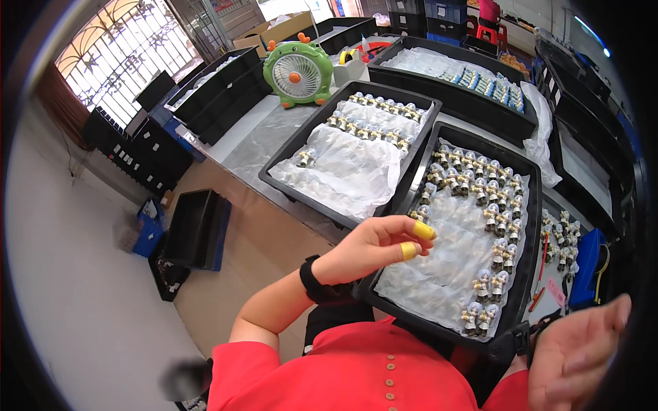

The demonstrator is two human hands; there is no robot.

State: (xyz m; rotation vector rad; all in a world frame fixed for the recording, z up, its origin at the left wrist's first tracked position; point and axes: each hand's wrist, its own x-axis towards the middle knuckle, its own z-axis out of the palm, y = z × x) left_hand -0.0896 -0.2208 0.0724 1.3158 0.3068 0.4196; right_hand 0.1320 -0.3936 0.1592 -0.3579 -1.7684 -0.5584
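My left hand (373, 248) hovers over the near tray (384, 306), its fingers loosely bent and nothing visible in them. Yellow tape wraps its thumb and index finger. White sheeting (439, 274) lines this black tray, and small white-haired figurines (482, 284) stand in rows along its far and right sides. At the lower right, my right hand (582, 359) is raised beside the tray's corner. It is slightly blurred, with its fingers stretched out and nothing seen in them. More loose figurines (562, 240) lie on the table right of the tray.
Another lined tray (274, 169) with figurines adjoins at the left. A green fan (297, 72) stands behind it. A large bin (439, 96) holds blue-toned pieces at the back. A blue holder (585, 270), a red pen-like tool (538, 299) and a pink slip (555, 292) lie at the right.
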